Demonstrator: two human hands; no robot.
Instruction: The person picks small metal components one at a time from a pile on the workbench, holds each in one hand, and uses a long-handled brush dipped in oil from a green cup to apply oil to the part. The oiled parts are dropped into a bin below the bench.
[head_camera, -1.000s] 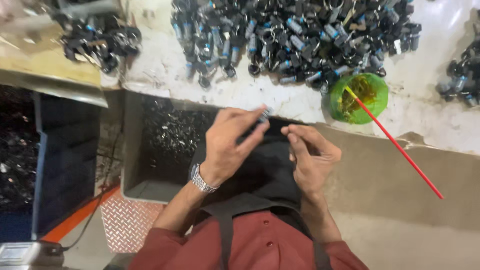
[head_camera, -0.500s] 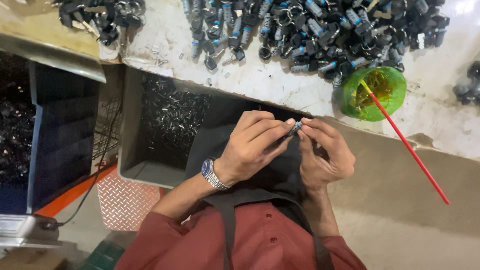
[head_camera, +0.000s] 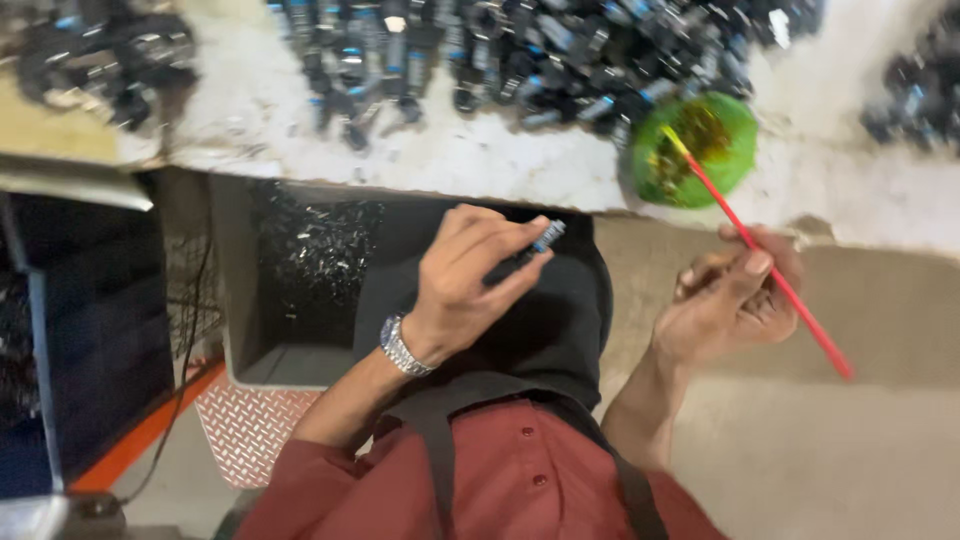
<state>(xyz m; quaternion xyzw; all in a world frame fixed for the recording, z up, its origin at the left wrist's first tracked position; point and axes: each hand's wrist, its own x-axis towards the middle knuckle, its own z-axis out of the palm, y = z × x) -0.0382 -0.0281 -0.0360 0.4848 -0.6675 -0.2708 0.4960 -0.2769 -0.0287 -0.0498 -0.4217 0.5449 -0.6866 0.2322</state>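
- Left hand (head_camera: 470, 285): grip closed around a small dark cylindrical fitting (head_camera: 528, 250) with a blue-and-silver end, held below the table (head_camera: 450, 160) edge, left of the green bowl (head_camera: 693, 150).
- Right hand (head_camera: 735, 300): fingers pinched on a red stick (head_camera: 770, 275), below the bowl; the stick's upper end rests in it.
- Heap of dark fittings (head_camera: 560, 50) lies on the table, above and left of the bowl.
- Grey bin (head_camera: 300, 290) of metal shavings sits under the table, far left of the bowl.
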